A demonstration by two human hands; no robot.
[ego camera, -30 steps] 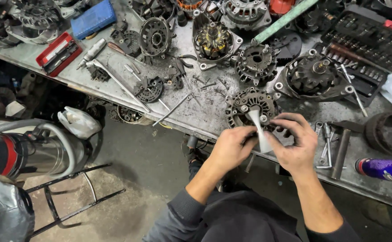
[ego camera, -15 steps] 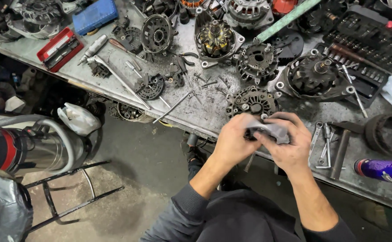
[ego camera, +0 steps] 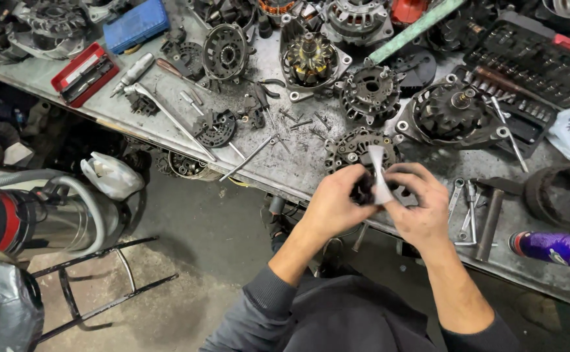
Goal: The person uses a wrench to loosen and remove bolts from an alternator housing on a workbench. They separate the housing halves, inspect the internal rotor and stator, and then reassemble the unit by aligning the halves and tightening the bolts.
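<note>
Hands [ego camera: 379,205] around dark part [ego camera: 364,189] (white strip [ego camera: 380,175])

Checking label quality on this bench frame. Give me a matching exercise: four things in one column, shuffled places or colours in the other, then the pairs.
Things:
1. spray can
2. flat case
3. open tool case
4. white strip

Descriptions:
A. red, far left of the bench
B. purple, right bench edge
C. pinched between left hand and right hand
D. blue, top left

Pairs: 1-B, 2-D, 3-A, 4-C
</note>
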